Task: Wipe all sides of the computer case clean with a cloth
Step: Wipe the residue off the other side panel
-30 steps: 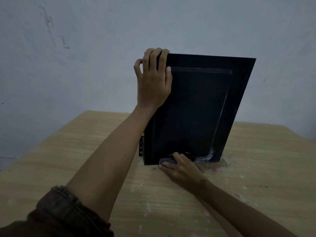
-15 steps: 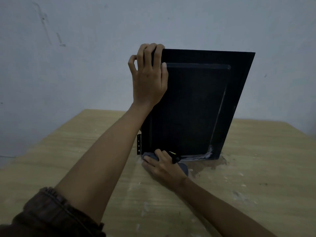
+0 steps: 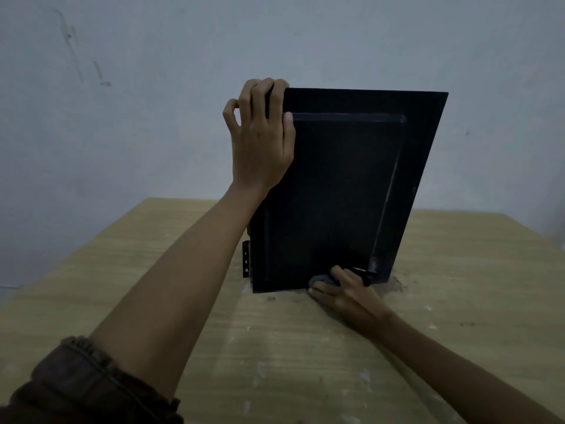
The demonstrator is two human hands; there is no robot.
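A black computer case (image 3: pixel 336 191) stands upright on the wooden table (image 3: pixel 458 301), its broad side panel facing me. My left hand (image 3: pixel 263 139) grips the case's top left corner, fingers curled over the top edge. My right hand (image 3: pixel 345 293) is low at the panel's bottom edge, right of centre, and presses a dark grey cloth (image 3: pixel 322 281) against it. Only a small bunch of the cloth shows beside the fingers. Pale streaks mark the panel's lower right corner.
A grey wall stands close behind the table. A metal bracket with holes (image 3: pixel 246 263) sticks out at the case's lower left. White specks and a dark smear (image 3: pixel 397 284) lie on the tabletop around the case's base.
My right hand with the cloth slid left along the bottom edge, then back to the right. My left hand has kept its grip on the top corner.
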